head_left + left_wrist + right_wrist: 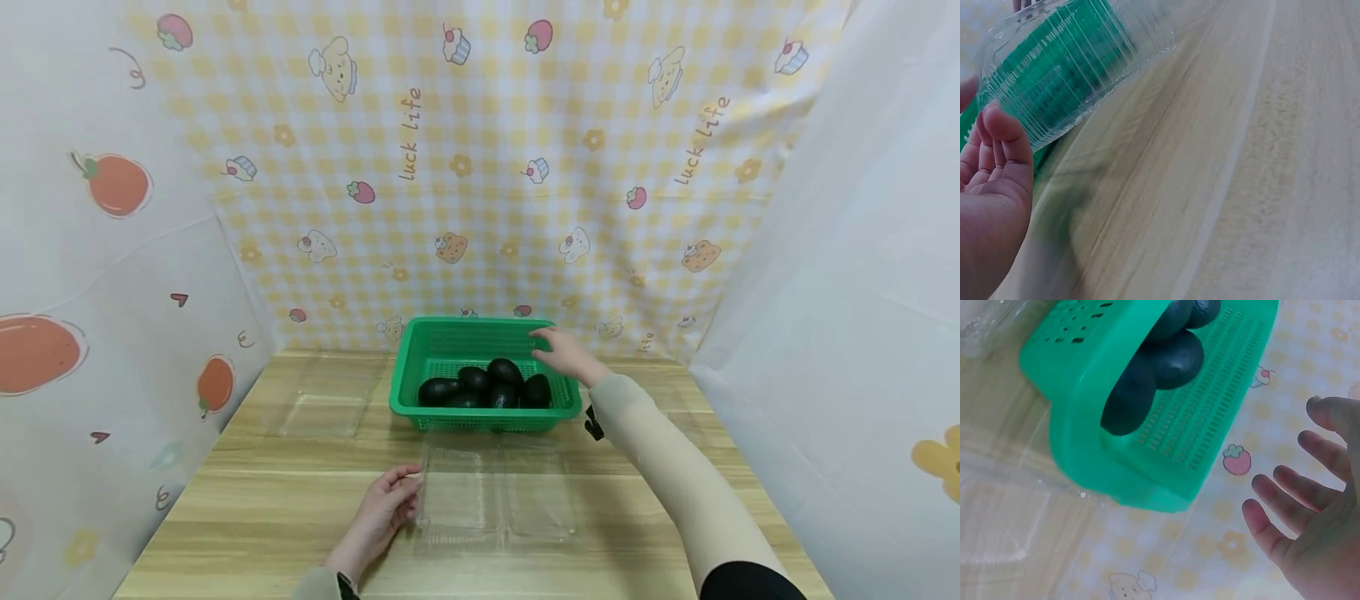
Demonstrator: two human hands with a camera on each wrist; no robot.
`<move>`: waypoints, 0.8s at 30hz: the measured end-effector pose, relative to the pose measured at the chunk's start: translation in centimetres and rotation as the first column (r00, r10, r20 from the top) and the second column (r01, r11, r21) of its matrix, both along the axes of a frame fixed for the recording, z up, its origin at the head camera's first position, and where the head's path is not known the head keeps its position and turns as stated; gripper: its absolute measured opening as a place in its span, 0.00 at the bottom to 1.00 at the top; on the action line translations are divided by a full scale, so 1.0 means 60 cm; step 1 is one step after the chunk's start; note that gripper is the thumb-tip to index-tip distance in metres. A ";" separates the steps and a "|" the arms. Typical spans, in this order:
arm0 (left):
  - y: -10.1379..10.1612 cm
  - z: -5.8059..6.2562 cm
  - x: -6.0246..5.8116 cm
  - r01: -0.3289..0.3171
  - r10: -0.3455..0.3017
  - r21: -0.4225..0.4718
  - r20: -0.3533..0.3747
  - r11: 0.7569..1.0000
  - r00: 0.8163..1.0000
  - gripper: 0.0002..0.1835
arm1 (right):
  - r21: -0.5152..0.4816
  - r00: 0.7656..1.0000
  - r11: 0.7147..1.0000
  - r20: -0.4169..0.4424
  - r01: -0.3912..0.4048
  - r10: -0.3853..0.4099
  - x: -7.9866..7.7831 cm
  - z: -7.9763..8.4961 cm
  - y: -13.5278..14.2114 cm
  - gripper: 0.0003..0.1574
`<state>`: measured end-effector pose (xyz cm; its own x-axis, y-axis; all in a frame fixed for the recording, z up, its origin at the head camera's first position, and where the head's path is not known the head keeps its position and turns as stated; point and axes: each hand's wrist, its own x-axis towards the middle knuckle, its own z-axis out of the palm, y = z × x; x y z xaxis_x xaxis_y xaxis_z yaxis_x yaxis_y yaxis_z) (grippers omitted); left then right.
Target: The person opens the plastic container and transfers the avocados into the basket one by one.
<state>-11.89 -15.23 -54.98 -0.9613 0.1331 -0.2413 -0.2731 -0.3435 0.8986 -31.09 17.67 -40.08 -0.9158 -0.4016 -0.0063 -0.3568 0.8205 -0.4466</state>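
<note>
A green plastic basket [486,412] holds several dark, smooth, egg-shaped avocados [505,372]. Over the basket's right back part reaches my right hand [562,353], fingers spread and nothing in them; the right wrist view shows the same bare hand [1310,500] beside the basket [1091,419]. In front of the basket lies an opened clear plastic clamshell box [459,492] with two halves side by side. At its left edge, my left hand [378,512] holds the rim with curled fingers. The left wrist view shows thumb and fingers [1007,134] at the ribbed clear wall [1072,75].
Another clear plastic box [322,408] lies on the wooden table [247,500] to the left of the basket. More clear plastic [671,408] is at the right, partly behind my right arm. A checked cloth [480,217] hangs behind, with white cloths at both sides.
</note>
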 end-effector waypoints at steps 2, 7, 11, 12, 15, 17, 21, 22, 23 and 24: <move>0.001 0.001 -0.002 0.001 -0.001 0.002 -0.006 1.000 1.000 0.15 | -0.016 1.000 1.000 -0.002 0.004 -0.004 0.005 0.003 0.009 0.30; -0.004 0.002 -0.006 -0.019 0.019 -0.009 -0.001 1.000 1.000 0.15 | -0.023 0.998 1.000 -0.057 0.004 -0.005 0.020 0.005 0.033 0.30; -0.015 0.006 -0.008 -0.036 0.036 -0.044 0.010 0.998 0.999 0.16 | -0.043 0.995 0.999 -0.097 -0.005 0.000 0.033 -0.002 0.059 0.30; -0.019 0.008 -0.008 -0.035 0.036 -0.056 0.005 0.998 0.999 0.17 | -0.057 0.995 0.998 -0.096 -0.002 -0.003 0.036 -0.004 0.065 0.30; -0.036 0.020 -0.011 -0.028 0.027 -0.094 -0.016 0.995 1.000 0.18 | -0.082 0.996 0.996 -0.083 0.022 -0.029 0.048 -0.011 0.085 0.30; -0.052 0.029 -0.014 -0.015 0.009 -0.135 -0.043 0.991 0.999 0.18 | -0.097 0.996 0.994 -0.064 0.049 -0.056 0.057 -0.015 0.099 0.32; -0.091 0.054 -0.025 0.010 -0.054 -0.310 -0.133 0.951 0.990 0.16 | -0.104 0.994 0.992 -0.082 0.068 -0.076 0.073 -0.025 0.128 0.32; -0.103 0.061 -0.029 0.018 -0.081 -0.364 -0.160 0.931 0.984 0.17 | -0.105 0.993 0.992 -0.085 0.070 -0.079 0.077 -0.027 0.135 0.33; -0.114 0.070 -0.033 0.015 -0.103 -0.419 -0.189 0.908 0.977 0.17 | -0.096 0.992 0.993 -0.097 0.067 -0.076 0.081 -0.029 0.141 0.33; -0.125 0.079 -0.037 0.006 -0.122 -0.472 -0.215 0.882 0.969 0.19 | -0.093 0.992 0.993 -0.098 0.072 -0.081 0.084 -0.031 0.147 0.33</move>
